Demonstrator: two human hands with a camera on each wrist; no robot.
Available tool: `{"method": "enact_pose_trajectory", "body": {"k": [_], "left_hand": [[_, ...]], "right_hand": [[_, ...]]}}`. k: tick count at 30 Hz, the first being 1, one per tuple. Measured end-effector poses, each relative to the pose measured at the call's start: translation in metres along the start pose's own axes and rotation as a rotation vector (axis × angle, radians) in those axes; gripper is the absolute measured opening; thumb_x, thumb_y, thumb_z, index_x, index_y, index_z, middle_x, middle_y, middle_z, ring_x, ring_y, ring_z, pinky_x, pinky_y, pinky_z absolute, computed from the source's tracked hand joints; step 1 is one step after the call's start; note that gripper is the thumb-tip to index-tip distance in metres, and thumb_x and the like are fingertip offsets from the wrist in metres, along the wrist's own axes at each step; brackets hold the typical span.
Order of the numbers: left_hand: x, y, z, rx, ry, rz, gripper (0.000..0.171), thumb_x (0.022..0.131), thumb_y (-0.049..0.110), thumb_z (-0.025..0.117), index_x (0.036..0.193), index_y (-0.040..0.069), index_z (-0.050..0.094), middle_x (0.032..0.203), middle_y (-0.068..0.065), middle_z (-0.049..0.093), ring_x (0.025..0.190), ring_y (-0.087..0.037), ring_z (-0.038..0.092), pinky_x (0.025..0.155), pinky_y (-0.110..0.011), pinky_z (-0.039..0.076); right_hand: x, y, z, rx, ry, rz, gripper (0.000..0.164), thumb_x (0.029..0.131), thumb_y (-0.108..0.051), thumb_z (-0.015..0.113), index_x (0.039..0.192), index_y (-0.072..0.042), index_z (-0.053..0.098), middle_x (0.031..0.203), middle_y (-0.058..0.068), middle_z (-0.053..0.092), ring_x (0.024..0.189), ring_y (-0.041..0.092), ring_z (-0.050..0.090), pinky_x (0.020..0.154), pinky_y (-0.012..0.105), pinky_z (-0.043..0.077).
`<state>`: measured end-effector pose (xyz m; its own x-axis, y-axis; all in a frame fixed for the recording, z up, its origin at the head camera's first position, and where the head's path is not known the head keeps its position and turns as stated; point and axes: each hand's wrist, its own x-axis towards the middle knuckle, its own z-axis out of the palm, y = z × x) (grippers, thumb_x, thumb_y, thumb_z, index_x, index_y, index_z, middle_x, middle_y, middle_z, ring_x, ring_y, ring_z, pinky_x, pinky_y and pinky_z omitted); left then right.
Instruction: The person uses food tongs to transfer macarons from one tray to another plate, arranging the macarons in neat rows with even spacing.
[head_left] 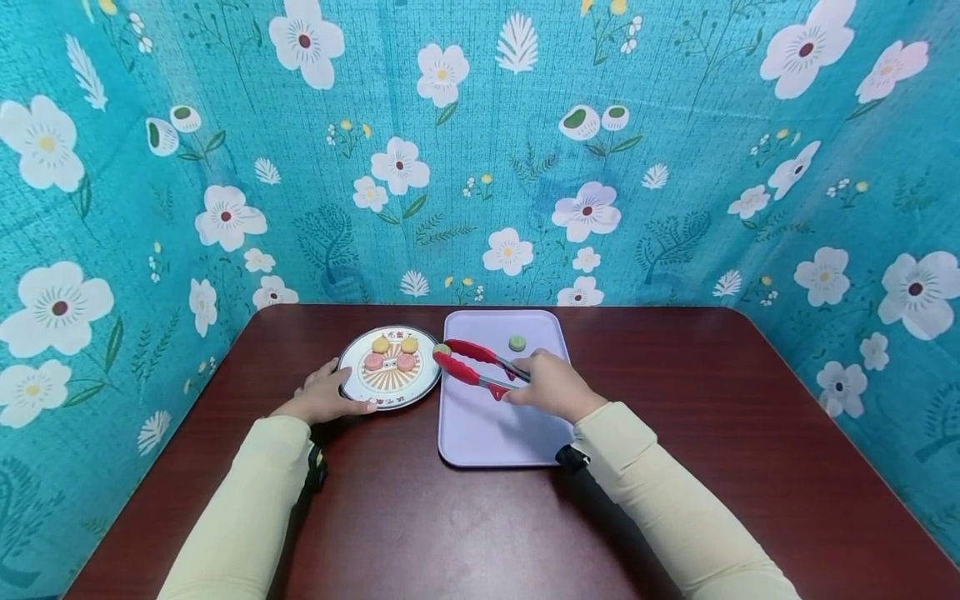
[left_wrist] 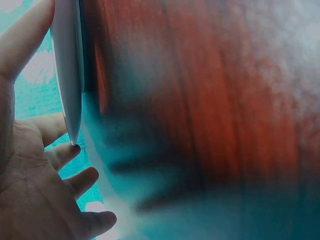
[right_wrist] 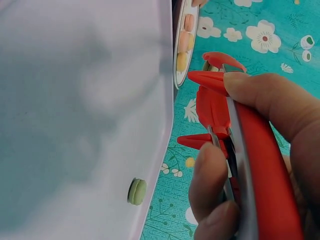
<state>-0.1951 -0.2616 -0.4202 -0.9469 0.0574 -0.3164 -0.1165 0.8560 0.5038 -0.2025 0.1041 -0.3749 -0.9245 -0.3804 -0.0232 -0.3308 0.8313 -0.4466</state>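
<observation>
My right hand [head_left: 558, 387] grips red-and-metal tongs [head_left: 480, 364], also seen in the right wrist view as red tongs [right_wrist: 267, 170]. A green macaron [head_left: 442, 350] sits between the tong tips, over the gap between plate and tray. Another green macaron [head_left: 517, 342] lies on the lilac tray [head_left: 480, 442], toward its far end. My left hand [head_left: 324, 397] holds the near-left rim of a round white plate [head_left: 358, 385], thumb at the front and fingers at the side. On the plate lie two yellow macarons [head_left: 381, 345] and two pink macarons [head_left: 373, 362].
Everything stands on a dark red-brown wooden table [head_left: 720, 417]. A teal floral cloth [head_left: 465, 167] hangs behind it and along both sides. The plate lies close to the tray's left edge.
</observation>
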Motion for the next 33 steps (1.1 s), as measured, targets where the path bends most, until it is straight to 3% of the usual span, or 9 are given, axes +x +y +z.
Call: {"method": "enact_pose_trajectory", "body": {"k": [16,25,33], "left_hand": [[0.0,-0.001,0.0,-0.005,-0.007,-0.021,0.11,0.075,0.055,0.075,0.151,-0.003,0.02,0.155,-0.029,0.006,0.137,-0.051,0.009,0.107,-0.072,0.01],[0.005,-0.001,0.0,0.007,-0.003,-0.022,0.11,0.074,0.055,0.075,0.151,-0.002,0.021,0.155,-0.028,0.007,0.137,-0.05,0.01,0.107,-0.072,0.012],[0.006,-0.002,0.0,0.015,-0.003,-0.023,0.111,0.074,0.057,0.075,0.151,-0.003,0.021,0.155,-0.028,0.007,0.137,-0.05,0.009,0.107,-0.072,0.01]], "right_hand": [[0.004,-0.011,-0.001,0.011,0.005,-0.005,0.057,0.076,-0.028,0.083,0.123,-0.002,0.066,0.094,0.011,0.065,0.075,0.018,0.052,0.058,0.026,0.045],[0.009,-0.017,0.0,0.007,-0.002,-0.009,0.058,0.075,-0.029,0.084,0.123,-0.002,0.066,0.104,0.013,0.069,0.079,0.019,0.055,0.061,0.026,0.048],[0.011,-0.02,0.004,0.023,-0.003,-0.027,0.056,0.075,-0.029,0.084,0.121,-0.001,0.067,0.101,0.014,0.071,0.071,0.017,0.055,0.057,0.025,0.045]]}}
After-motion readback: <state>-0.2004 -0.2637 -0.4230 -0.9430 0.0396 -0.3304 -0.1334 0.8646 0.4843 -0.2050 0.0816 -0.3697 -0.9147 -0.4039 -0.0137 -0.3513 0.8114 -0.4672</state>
